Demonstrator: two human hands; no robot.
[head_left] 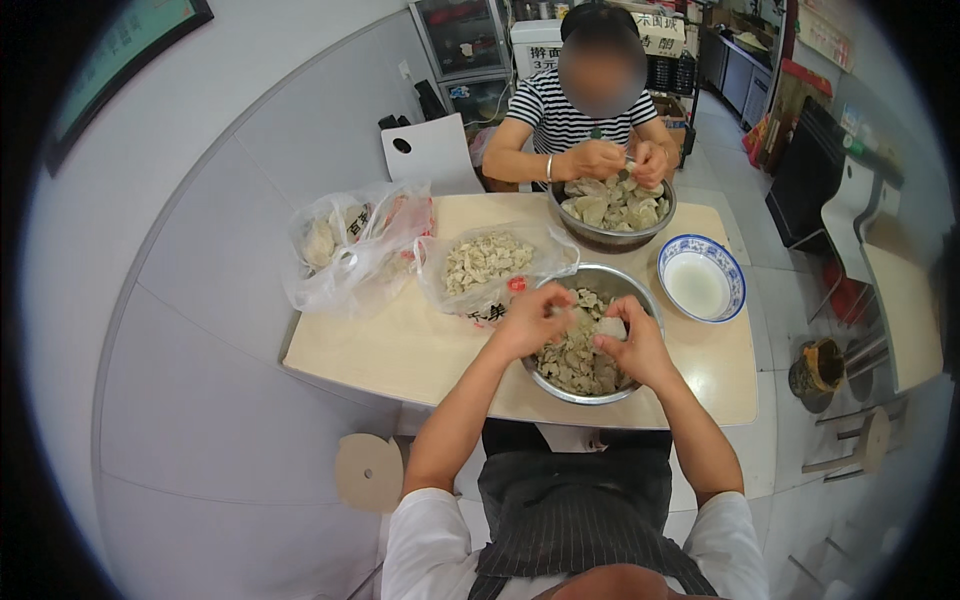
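Two bare hands at work over a steel bowl of torn pieces on a pale bench. The right hand pinches a pale chunk between thumb and fingers, above the bowl's right half; the left hand stands a little apart, over the far-left rim, with its fingers curled. The chunk is judged to be light and dry to the touch, firm like dense bread but ready to break or crumble under hard pressure, and not slippery; it is best taken by its edges, with thumb and forefinger opposed and the part to be torn left free. The loose pieces probably weigh little singly and scatter readily, so a grip kept within the rim seems prudent. Motion blur veils the left fingertips, and whether they hold a fragment cannot be told. The right hand covers part of the chunk, concealing its thickness and far side, while both hands mask some of the contents beneath. Beyond, clear film folds over the plastic bag of small pieces, and creases in the bulkier bag to its left obscure most of what lies inside.
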